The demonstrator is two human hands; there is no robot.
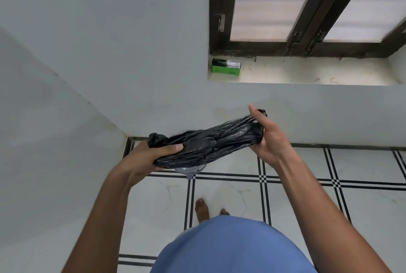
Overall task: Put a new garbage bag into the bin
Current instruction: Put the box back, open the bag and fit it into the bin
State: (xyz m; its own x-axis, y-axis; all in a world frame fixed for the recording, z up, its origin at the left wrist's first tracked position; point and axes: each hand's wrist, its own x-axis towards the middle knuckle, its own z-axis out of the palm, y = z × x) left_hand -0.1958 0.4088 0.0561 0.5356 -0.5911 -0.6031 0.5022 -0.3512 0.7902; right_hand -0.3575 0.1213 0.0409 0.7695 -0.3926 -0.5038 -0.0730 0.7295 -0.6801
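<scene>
While the print on the green and black cardboard box on the pale stone window sill stays too blurred to read, you hold a crumpled black plastic garbage bag stretched between both hands above the white tiled floor. Its long axis runs from lower left up to the right. Your left hand clamps one bunched end; your right hand pinches the other. A grey rounded object beneath is mostly hidden.

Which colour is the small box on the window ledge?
Green, with a dark top face; the box shows in the head view.
</scene>
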